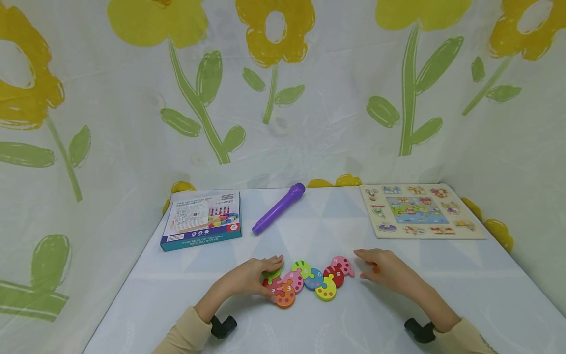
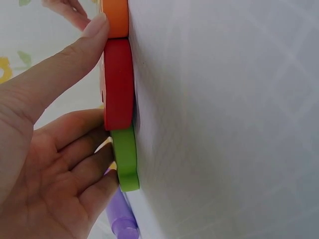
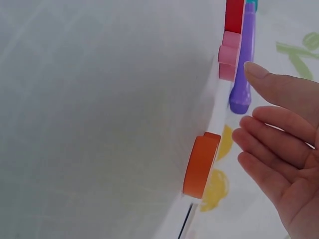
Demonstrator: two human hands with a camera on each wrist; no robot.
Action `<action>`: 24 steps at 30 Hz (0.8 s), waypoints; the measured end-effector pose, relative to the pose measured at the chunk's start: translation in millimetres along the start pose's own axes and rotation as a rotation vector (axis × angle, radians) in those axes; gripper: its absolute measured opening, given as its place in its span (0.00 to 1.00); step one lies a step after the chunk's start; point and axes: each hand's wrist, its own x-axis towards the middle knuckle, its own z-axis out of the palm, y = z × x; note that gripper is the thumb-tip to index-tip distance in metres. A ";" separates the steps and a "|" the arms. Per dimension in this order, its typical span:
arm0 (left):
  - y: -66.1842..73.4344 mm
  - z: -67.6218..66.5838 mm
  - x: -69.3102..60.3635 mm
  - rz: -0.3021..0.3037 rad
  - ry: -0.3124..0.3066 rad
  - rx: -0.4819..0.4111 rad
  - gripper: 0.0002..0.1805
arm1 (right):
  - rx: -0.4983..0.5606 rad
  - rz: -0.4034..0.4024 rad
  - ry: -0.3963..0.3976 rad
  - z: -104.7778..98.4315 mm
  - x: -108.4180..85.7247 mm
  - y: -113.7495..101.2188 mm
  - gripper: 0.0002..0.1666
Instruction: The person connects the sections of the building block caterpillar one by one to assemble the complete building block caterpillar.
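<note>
A chain of round, numbered jigsaw pieces (image 1: 313, 278) lies joined in a wavy line on the table. My left hand (image 1: 249, 277) grips its left end: the thumb lies against the orange piece (image 2: 117, 19), the fingers against the red piece (image 2: 118, 84) and the green piece (image 2: 125, 158). Just beyond the right end, near the pink piece (image 1: 342, 264), my right hand (image 1: 389, 269) hovers with relaxed fingers and holds nothing. A loose orange piece (image 3: 202, 164) stands near it in the right wrist view, mostly hidden behind that hand in the head view.
A flat box of beaded columns (image 1: 202, 220) lies at the back left. Beside it is a purple tube (image 1: 278, 209). A wooden picture puzzle board (image 1: 424, 211) lies at the back right. Flower-printed cloth (image 1: 318, 98) rises behind the table.
</note>
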 end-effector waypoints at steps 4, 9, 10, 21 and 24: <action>-0.1 -0.1 -0.1 -0.002 -0.001 -0.003 0.44 | -0.019 0.005 -0.001 0.4 -0.7 2.3 0.32; -0.2 -0.1 0.1 -0.003 -0.002 -0.004 0.44 | -0.041 0.023 0.002 0.9 -1.8 6.5 0.32; -0.3 -0.1 0.1 -0.004 -0.003 -0.005 0.44 | -0.046 0.024 0.003 0.6 -2.0 7.7 0.32; -0.4 -0.4 0.3 0.012 -0.003 -0.007 0.45 | -0.048 0.080 -0.023 -7.0 -4.7 18.7 0.34; -0.7 0.2 0.2 0.011 -0.004 -0.012 0.44 | -0.037 0.085 -0.050 -7.4 -5.1 22.3 0.35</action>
